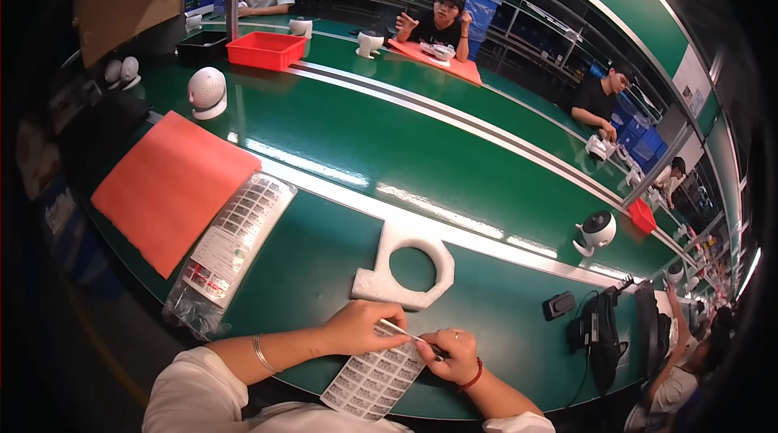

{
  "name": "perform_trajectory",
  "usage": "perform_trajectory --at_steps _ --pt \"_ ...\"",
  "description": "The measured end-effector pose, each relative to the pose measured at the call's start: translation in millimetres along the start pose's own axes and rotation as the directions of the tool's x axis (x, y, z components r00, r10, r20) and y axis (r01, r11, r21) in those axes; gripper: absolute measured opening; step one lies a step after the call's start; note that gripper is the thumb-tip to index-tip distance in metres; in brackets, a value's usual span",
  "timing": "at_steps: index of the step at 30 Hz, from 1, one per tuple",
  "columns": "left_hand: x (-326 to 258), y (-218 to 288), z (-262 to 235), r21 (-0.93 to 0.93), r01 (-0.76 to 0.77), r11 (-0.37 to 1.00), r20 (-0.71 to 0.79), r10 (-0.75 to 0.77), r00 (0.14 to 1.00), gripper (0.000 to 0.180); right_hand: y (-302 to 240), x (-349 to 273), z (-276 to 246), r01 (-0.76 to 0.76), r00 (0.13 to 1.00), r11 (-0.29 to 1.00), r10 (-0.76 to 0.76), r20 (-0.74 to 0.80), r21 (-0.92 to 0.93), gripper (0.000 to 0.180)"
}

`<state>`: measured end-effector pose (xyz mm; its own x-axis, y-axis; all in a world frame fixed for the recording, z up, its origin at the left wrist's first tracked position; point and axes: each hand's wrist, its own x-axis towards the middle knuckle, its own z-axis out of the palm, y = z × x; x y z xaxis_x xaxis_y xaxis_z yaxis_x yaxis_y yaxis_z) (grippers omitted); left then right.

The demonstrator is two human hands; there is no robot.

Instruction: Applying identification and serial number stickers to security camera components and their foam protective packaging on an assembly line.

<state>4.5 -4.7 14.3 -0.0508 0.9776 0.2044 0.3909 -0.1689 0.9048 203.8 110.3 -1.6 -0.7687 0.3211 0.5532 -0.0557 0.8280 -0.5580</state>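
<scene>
**At the bench's near edge, a label sheet between two hands**

Low in the head view, just in front of the body, we find the label sheet (373, 384) held up near the edge of the green workbench (506, 336). Our left hand (361, 327) pinches it by its far edge, thumb against fingers. Our right hand (459, 358) is curled at the far right corner, closed around a slim dark object (438, 353); what that is, we cannot tell, nor how firmly these fingers also grip the paper.

We judge the work on the sheet to be under way rather than finished. Rows of printed labels fill most of the face we can see, so much of it seems left to use. The far edge looks bent up into a pale strip, but our fingers hide whether any label has come loose there. We make out none on the white foam block (389, 292), which lies just beyond the hands. A clear packet (237, 232) of similar sheets lies off to the left.

The sheet's long axis runs aslant, from the fingers at upper right down to lower left. Its free end points toward our body, a little leftward, and its printed face is turned up to us.
</scene>
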Motion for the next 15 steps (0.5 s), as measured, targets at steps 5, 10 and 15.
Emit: perform_trajectory --at_steps 5,10,15 --pt "2.8 3.9 -0.2 0.001 0.003 1.0 0.014 -0.003 1.0 0.023 -0.5 2.1 -3.3 -0.008 1.0 1.0 0.008 0.005 -0.001 0.006" --pt "1.9 4.5 1.0 0.014 0.004 1.0 0.024 -0.004 1.0 0.022 -2.0 3.1 -3.7 -0.029 1.0 1.0 0.029 0.004 0.009 0.006" --pt "1.6 7.3 -0.2 -0.003 0.001 1.0 0.003 -0.001 1.0 0.021 -3.8 4.5 -3.0 -0.026 1.0 0.999 0.026 -0.005 0.021 0.007"
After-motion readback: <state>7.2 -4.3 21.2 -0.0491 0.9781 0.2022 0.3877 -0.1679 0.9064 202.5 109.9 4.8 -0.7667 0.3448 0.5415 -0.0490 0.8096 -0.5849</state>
